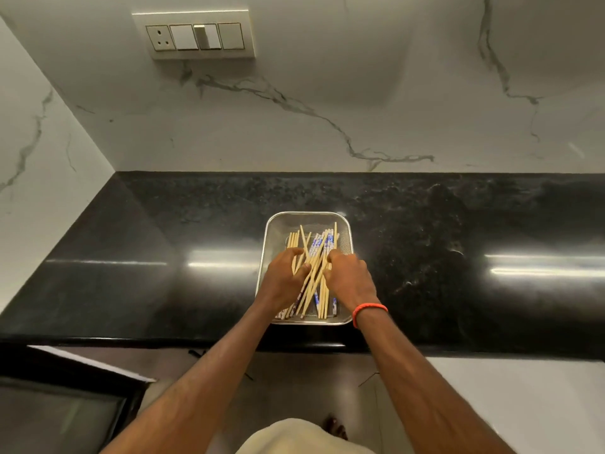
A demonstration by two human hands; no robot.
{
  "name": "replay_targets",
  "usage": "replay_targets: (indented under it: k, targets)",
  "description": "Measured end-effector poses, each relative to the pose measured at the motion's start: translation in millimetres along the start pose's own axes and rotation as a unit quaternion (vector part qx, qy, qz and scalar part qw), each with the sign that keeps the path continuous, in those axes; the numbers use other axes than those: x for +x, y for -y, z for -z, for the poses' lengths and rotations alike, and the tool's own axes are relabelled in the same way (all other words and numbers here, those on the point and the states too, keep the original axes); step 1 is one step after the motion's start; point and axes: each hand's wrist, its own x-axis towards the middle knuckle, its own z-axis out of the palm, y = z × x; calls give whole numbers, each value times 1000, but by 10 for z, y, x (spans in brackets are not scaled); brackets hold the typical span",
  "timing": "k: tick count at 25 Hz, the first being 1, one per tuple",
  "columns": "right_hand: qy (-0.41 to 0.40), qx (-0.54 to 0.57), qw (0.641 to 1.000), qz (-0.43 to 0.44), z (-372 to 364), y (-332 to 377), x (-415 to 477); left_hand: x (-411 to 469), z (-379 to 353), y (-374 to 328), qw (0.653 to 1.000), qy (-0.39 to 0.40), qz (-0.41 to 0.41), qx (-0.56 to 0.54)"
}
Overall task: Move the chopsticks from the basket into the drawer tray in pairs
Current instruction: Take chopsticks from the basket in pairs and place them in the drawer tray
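A rectangular metal mesh basket (343,224) stands on the black counter near its front edge. Inside lies a loose heap of several chopsticks (319,244), some plain pale wood, some with blue and white patterned ends. My left hand (283,278) rests in the basket's left half, its fingers curled around a few plain chopsticks. My right hand (348,278) is in the right half, fingertips pinching chopsticks in the middle of the heap. The lower ends of some sticks are hidden under my hands. The drawer tray is not clearly visible.
The glossy black counter (131,273) runs left to right against a white marble wall with a switch plate (194,36). A dark open drawer or panel (65,398) sits low at the left under the counter edge. An orange band (370,309) circles my right wrist.
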Motion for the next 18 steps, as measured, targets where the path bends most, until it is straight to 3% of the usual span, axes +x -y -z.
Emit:
replay_targets:
  k: [13,18]
  targets:
    - [0,-47,999,5,-372,-14,350,280,25,196,992,62,31,-102]
    - [-57,5,998,-27,-335,36,302,349,83,272,985,82,56,-139]
